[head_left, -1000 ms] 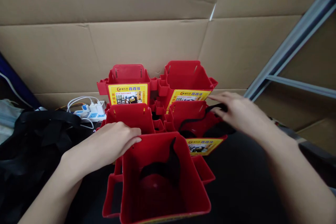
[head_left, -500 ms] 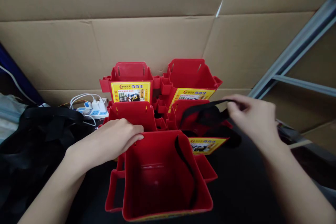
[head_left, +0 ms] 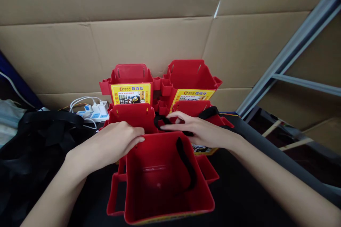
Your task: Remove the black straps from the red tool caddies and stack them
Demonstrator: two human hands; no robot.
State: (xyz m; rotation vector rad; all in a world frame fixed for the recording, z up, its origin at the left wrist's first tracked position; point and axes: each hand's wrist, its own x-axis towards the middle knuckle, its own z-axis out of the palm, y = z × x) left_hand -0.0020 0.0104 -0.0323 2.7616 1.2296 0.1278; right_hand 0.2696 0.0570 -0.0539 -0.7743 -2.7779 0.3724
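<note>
A red plastic box (head_left: 165, 198) with side pockets stands tilted toward me in front. My left hand (head_left: 117, 142) is closed on the upper left of its back wall, thumb over the rim. A black strap (head_left: 188, 163) comes through a slot at that wall's right and hangs inside the box. Behind the wall, my right hand (head_left: 191, 126) reaches leftward, fingers stretched and apart among black webbing (head_left: 161, 122); part of the webbing is hidden by the hand.
Several similar red boxes (head_left: 130, 74) with yellow labels stand behind. A white power strip (head_left: 97, 115) with plugs lies left of them. Black straps and bags (head_left: 39, 149) are heaped at left. A cardboard wall (head_left: 149, 42) closes the back; a metal frame (head_left: 290, 53) stands right.
My right hand has swung left from the right side to behind the front box, bringing the black webbing along. My left hand keeps its hold. The strap inside the box has bowed outward.
</note>
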